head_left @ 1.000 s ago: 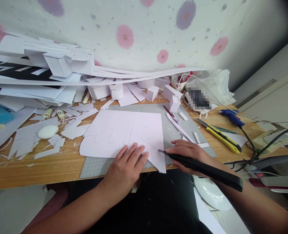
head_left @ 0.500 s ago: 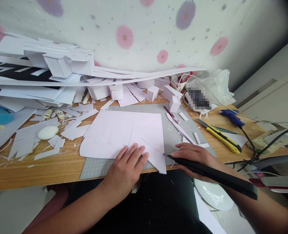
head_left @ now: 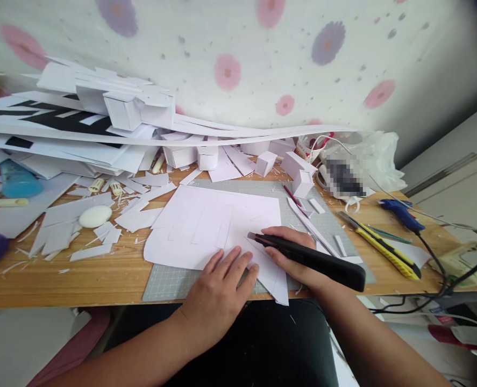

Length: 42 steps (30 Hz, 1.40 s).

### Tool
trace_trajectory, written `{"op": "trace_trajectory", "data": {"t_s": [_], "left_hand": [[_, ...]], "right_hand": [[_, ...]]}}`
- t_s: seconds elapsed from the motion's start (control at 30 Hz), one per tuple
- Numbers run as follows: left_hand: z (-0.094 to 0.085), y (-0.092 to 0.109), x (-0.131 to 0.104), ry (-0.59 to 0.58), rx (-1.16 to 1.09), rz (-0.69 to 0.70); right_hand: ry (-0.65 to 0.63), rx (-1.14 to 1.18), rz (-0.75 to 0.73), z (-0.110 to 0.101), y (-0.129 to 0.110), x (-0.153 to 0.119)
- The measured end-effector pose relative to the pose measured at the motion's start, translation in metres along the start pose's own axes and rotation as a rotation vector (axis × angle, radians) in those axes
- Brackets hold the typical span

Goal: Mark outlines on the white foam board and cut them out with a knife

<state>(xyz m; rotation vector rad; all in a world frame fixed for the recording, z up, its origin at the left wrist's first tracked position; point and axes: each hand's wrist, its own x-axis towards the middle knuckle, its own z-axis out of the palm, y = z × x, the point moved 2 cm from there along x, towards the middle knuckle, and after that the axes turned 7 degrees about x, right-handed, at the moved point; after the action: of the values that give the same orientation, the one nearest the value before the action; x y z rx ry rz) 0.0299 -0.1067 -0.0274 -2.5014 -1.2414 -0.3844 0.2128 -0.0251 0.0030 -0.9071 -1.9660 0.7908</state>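
Note:
A white foam board sheet (head_left: pixel 206 220) with pencilled lines lies on the grey cutting mat (head_left: pixel 163 282) at the table's front edge. My left hand (head_left: pixel 222 287) rests flat on the sheet's near edge, fingers spread. In my right hand (head_left: pixel 292 252) is a black utility knife (head_left: pixel 319 260), held between thumb and fingers. Its blade tip points left, at a pencilled line right of the sheet's middle. Whether the blade touches the surface I cannot tell.
To the right lie a yellow box cutter (head_left: pixel 387 250) and a blue glue gun (head_left: pixel 401 212) with its cord. White offcuts (head_left: pixel 141 217) and a white oval object (head_left: pixel 95 216) are on the left. Small white boxes (head_left: pixel 303 184) and stacked boards (head_left: pixel 61 153) stand behind.
My right hand has moved the knife left, from the sheet's right edge to over the sheet. My left hand still lies on the sheet. The camera view has shifted slightly.

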Motion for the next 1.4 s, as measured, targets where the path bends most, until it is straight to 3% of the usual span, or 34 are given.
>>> {"op": "trace_trajectory", "data": {"t_s": [0.33, 0.63, 1.17, 1.4], "left_hand": [[0.0032, 0.0003, -0.001, 0.084, 0.013, -0.016], [0.0027, 0.0003, -0.0009, 0.091, 0.001, -0.03], [0.0036, 0.0005, -0.0012, 0.094, 0.005, -0.027], [0.0021, 0.0002, 0.0003, 0.067, -0.004, -0.034]], "right_hand": [[-0.067, 0.0, 0.042, 0.007, 0.0102, 0.0001], [-0.119, -0.065, 0.02, 0.0072, 0.0093, 0.0027], [-0.105, -0.025, 0.041, 0.0076, 0.0097, 0.0009], [-0.164, -0.089, -0.024, 0.0057, 0.0054, 0.0035]]}}
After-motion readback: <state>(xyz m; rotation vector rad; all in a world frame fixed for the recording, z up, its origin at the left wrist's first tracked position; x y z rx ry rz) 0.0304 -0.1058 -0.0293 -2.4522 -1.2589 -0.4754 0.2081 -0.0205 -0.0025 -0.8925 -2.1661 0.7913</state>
